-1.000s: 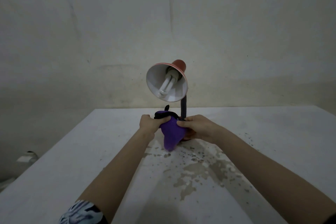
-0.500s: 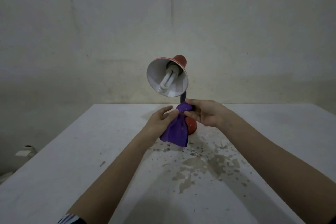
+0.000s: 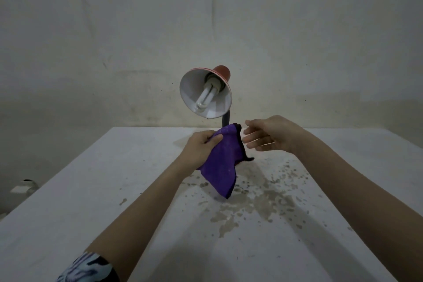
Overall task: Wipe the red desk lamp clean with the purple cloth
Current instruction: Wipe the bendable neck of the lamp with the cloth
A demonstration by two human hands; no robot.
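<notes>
Head view: the red desk lamp (image 3: 206, 96) stands at the far middle of the stained desk (image 3: 91, 190), shade tilted toward the camera. The left hand (image 3: 201, 144) holds the purple cloth (image 3: 223, 162) in its grip by the upper edge; the cloth hangs in front of the lamp base. The right hand (image 3: 272, 136) hovers just beside the cloth, grip wide and empty.

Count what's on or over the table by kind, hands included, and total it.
Lamp: 1
Bulb: 1
Cloth: 1
Hands: 2, left hand and right hand
Total: 5
</notes>
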